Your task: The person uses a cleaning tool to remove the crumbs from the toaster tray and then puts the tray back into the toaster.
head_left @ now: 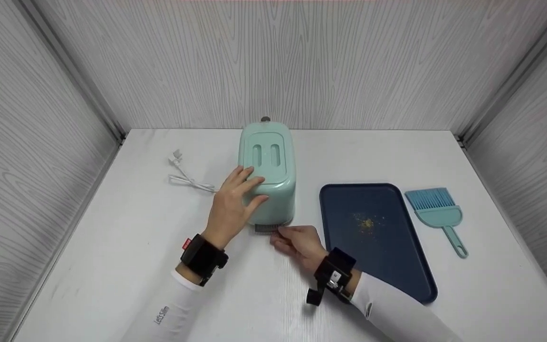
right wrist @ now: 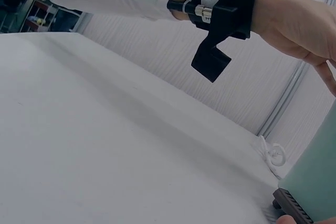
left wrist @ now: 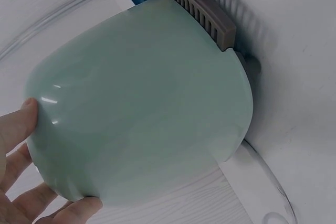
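Note:
A mint-green toaster (head_left: 278, 202) stands on the white table, its lidded top showing two oblong grooves. My left hand (head_left: 233, 202) rests on the near end of it, fingers spread over the top edge and thumb against the front; the left wrist view shows the fingertips (left wrist: 86, 203) on the shell. At the toaster's base a grey slotted crumb tray (left wrist: 210, 17) sticks out. My right hand (head_left: 302, 244) pinches the right end of that tray between thumb and fingers. Only a fingertip (right wrist: 286, 220) of this hand shows beside the tray in the right wrist view.
Right of the toaster lies a dark blue serving tray (head_left: 380, 256) with brown crumbs (head_left: 367, 224) on it. A teal hand brush (head_left: 438, 216) lies farther right. The white power cord (head_left: 188, 180) is on the left. Grey wood-grain panels (head_left: 273, 61) enclose the table.

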Demonstrator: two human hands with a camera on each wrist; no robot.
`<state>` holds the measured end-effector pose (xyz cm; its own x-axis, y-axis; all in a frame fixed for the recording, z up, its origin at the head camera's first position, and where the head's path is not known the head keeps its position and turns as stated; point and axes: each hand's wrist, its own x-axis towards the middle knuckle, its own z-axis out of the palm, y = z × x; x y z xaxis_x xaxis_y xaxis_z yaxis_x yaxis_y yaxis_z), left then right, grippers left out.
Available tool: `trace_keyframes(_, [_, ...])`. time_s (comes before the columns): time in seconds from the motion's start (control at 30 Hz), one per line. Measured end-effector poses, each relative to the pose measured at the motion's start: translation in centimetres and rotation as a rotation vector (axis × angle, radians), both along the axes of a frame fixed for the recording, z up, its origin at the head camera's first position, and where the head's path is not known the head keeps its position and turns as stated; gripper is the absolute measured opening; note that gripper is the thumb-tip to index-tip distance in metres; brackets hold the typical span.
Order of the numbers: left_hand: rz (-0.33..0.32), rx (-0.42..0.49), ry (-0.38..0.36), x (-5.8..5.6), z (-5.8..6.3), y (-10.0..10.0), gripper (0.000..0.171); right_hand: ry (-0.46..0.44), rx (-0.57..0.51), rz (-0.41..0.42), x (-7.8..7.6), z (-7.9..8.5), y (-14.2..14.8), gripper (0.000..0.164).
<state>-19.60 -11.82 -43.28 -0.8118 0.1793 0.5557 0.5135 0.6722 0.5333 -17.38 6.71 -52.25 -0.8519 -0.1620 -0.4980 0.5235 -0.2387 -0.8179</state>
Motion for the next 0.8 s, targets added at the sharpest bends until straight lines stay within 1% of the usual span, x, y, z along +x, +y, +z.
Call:
trace_keyframes(0.2, [0.002, -0.004, -0.004, 0.03, 0.01, -0.08, 0.039, 0.027, 0.008, 0.016, -0.08, -0.02, 0.03, 0.028])
trace_keyframes(0.43, [0.003, -0.007, -0.011, 0.02, -0.07, -0.06, 0.040, -0.007, -0.024, 0.020, -0.42, -0.15, 0.01, 0.028])
trace_keyframes(0.6, [0.005, -0.016, -0.010, 0.06, -0.01, -0.03, 0.040, -0.002, -0.011, 0.019, -0.64, -0.15, -0.05, 0.030])
trace_keyframes(0.8, [0.000, -0.002, -0.009, 0.07, -0.09, -0.12, 0.039, 0.001, -0.007, 0.021, -0.62, -0.08, -0.13, 0.027])
